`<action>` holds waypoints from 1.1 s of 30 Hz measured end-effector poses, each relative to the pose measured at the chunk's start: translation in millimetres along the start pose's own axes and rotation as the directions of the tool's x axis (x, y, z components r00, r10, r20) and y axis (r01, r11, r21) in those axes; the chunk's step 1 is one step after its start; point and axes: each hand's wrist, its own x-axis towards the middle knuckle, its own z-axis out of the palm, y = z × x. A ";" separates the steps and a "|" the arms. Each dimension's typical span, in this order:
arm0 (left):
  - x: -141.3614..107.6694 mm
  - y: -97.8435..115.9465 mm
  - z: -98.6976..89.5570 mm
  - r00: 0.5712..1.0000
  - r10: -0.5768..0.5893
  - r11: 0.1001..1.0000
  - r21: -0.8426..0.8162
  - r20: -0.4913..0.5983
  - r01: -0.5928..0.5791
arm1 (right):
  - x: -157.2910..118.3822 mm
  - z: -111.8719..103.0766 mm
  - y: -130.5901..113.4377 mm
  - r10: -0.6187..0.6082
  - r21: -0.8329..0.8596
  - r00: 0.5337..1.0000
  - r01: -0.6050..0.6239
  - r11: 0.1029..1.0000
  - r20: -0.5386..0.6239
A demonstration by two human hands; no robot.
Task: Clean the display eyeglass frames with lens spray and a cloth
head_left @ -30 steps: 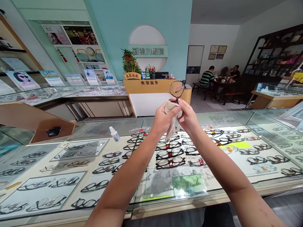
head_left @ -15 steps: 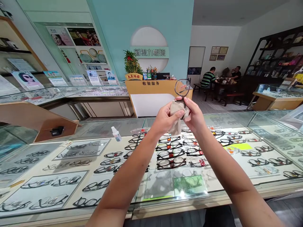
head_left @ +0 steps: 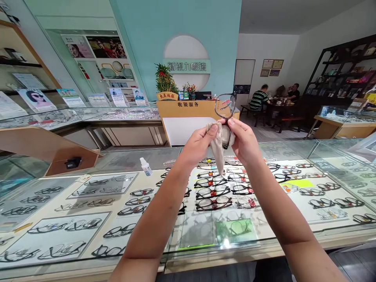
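Note:
Held up above the glass counter is a pair of dark-framed eyeglasses (head_left: 225, 106), turned on end with one lens on top. My right hand (head_left: 246, 141) pinches the frame near its middle. In my left hand (head_left: 200, 145) is a beige cleaning cloth (head_left: 216, 150), gripped between thumb and fingers beside the lower lens. The cloth's loose end hangs down. Part of the lower lens and the temples is hidden by the fingers and cloth. A small white spray bottle (head_left: 146, 167) stands on the counter to the left of my arms.
Under the glass top of the display counter (head_left: 188, 256) lie several rows of eyeglasses (head_left: 213, 203). A wooden stand (head_left: 73, 147) is at the left. Beyond are a cashier desk (head_left: 179, 127) and two people (head_left: 259, 98) seated at a dark table.
My left hand has drawn slightly left from the lower lens with the cloth, which now hangs longer. The lower lens shows more. The eyeglasses stay in my right hand, shifted slightly.

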 end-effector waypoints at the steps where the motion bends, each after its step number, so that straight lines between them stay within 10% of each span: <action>1: 0.5 0.2 -3.6 1.000 -0.008 1.000 0.003 -0.009 0.008 | -0.6 -3.8 -1.7 -0.002 -0.016 1.000 0.002 1.000 0.017; 10: 7.6 -4.0 -20.2 0.967 -0.027 0.995 -0.104 -0.253 0.000 | 0.0 -31.2 -7.9 0.075 -0.305 0.952 0.020 0.952 0.296; 33: 0.1 6.8 -25.9 0.993 -0.106 0.992 -0.078 -0.051 0.102 | 0.0 -28.3 4.7 0.192 -0.308 0.940 -0.101 0.946 0.283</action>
